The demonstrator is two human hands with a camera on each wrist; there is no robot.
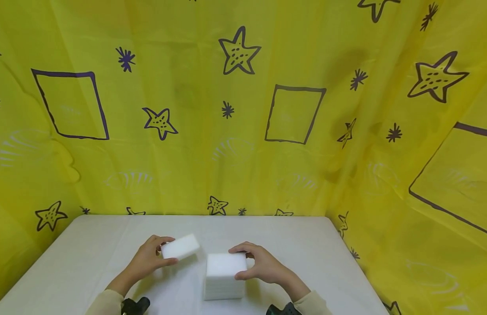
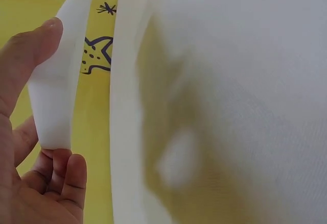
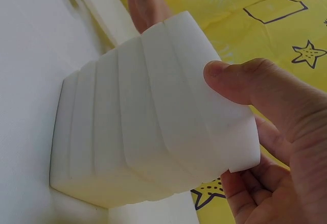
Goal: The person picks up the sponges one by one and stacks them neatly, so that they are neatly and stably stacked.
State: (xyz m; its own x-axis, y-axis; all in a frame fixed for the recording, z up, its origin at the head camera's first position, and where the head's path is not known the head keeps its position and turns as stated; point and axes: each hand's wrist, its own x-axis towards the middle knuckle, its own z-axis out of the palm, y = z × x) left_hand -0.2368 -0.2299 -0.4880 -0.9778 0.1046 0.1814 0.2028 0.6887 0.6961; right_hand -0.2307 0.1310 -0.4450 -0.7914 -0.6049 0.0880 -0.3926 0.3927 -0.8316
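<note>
My left hand (image 1: 148,259) holds a white foam sponge block (image 1: 181,247) by its end, thumb on one side and fingers on the other, tilted above the table. In the left wrist view that block (image 2: 59,91) is seen edge-on, its shadow falling on the white surface. To the right stands an upright stack of several matching white blocks (image 1: 224,289). My right hand (image 1: 267,264) grips the stack's top block (image 1: 225,264) from the right, the thumb (image 3: 232,81) on its near side and the fingers behind. The layers look slightly uneven in the right wrist view.
A white table (image 1: 298,236) lies under both hands. A yellow curtain (image 1: 188,166) with dark starfish and frame drawings hangs behind it and along its sides. Dark wrist devices (image 1: 135,306) show at the lower edge near beige sleeves (image 1: 105,302).
</note>
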